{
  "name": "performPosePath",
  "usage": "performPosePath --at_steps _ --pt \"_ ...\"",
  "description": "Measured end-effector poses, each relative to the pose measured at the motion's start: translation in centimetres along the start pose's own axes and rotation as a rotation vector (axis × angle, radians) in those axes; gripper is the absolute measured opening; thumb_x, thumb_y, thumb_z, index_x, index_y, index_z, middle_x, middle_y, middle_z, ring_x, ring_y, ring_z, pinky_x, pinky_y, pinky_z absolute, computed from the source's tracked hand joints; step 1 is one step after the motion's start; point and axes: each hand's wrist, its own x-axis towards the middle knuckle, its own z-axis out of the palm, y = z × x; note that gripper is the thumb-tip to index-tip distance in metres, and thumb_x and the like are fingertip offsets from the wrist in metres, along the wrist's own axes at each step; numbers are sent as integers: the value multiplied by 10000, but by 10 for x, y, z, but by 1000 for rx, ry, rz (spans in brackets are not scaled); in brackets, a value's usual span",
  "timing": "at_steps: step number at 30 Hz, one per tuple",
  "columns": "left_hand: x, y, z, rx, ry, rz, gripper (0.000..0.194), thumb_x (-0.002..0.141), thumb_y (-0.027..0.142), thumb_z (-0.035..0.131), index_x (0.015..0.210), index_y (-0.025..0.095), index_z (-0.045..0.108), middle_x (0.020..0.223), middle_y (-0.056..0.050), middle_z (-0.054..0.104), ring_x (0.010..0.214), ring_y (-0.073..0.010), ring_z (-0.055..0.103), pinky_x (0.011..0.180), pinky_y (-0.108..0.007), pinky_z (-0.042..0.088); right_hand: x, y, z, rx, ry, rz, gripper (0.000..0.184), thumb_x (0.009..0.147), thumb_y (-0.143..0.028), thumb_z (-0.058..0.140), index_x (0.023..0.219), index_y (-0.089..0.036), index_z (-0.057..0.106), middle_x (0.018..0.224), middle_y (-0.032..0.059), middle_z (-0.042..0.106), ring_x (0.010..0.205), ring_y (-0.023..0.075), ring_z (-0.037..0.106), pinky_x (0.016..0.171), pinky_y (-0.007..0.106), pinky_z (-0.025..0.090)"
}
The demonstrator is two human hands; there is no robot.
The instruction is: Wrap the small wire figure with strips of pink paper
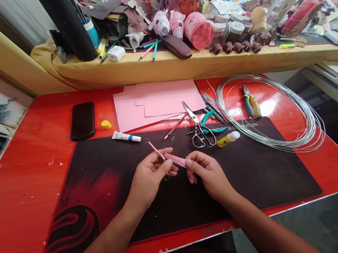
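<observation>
Head view: pink strip spans the gap between the two hands, above the middle of the black mat. Left hand: thumb and fingers closed on the strip's near-left end, where a narrow pink-wrapped stem slants up and away; a small wire loop shows under these fingers. Right hand: thumb and index fingertip pinch the strip's other end, remaining fingers curled. Whether the strip is fixed to the stem: cannot tell.

Beyond the hands, on the mat: white-and-blue tube to the left; silver scissors, blades reaching over the pink sheets; teal-handled tool beside the scissors; yellow glue stick, lying on its side, white cap on. Pencil lies left of the scissors.

Red table: black phone far left, yellow cap near it. Right side: large wire coil, partly over the mat, with green-and-yellow pliers inside its ring
</observation>
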Motion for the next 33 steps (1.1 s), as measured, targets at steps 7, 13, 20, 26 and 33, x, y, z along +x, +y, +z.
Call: performPosePath --at_steps 7,13,20,26,33 --pt "-1 1 0 16 -5 1 420 854 390 806 1206 167 754 827 -60 786 769 -219 759 751 -335 602 -1 -1 1 -17 -7 6 314 936 -477 753 836 -202 641 616 -32 610 517 123 532 515 244 412" --pt "-1 1 0 14 -1 4 384 868 375 791 1183 159 747 810 -50 774 754 -203 750 740 -318 598 0 0 1 -13 -11 4 308 939 -473 751 841 -204 638 612 -34 606 514 125 529 517 249 416" --pt "-1 3 2 4 12 12 325 861 375 805 1101 160 763 788 -49 766 723 -200 738 711 -316 600 0 -3 1 -32 -11 7 326 924 -494 761 833 -206 640 597 -32 603 517 132 517 526 260 412" --pt "0 0 1 -13 12 16 300 856 366 813 1073 164 767 810 -51 770 715 -194 735 701 -313 607 0 -3 1 -40 -13 7 342 918 -513 762 827 -207 638 601 -36 589 519 132 521 524 260 416" --pt "1 0 2 -89 22 -13 319 828 371 842 1058 162 770 857 -55 771 736 -180 721 679 -292 614 0 -3 1 -59 -27 -1 346 921 -524 752 841 -202 654 613 -34 590 522 133 535 525 260 422"
